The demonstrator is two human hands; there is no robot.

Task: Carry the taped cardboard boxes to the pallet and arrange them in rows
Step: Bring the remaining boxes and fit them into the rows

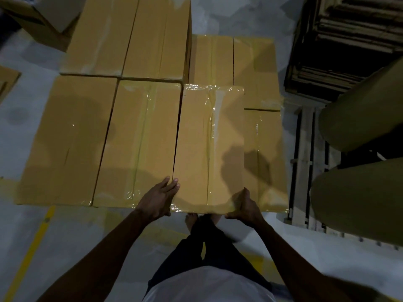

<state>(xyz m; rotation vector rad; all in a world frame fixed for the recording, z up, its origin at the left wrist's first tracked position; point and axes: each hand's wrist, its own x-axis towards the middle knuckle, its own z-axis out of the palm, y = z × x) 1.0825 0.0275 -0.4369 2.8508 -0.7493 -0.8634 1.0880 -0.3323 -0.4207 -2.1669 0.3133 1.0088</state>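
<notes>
A white shirt (207, 284) at bottom centre; ahead, the left hand (160, 199) lays straight fingers against a taped box (209, 144) mid-frame, and the right hand (244, 207) clenches its near corner.

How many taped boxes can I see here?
8 boxes: two back left, two front left, one box between left hand and right hand, two back right, one front right. More may hide beneath.

Feet (192, 219) (mostly) hidden behind held box (209, 149) — rear boxes (130, 35) cropped.
</notes>
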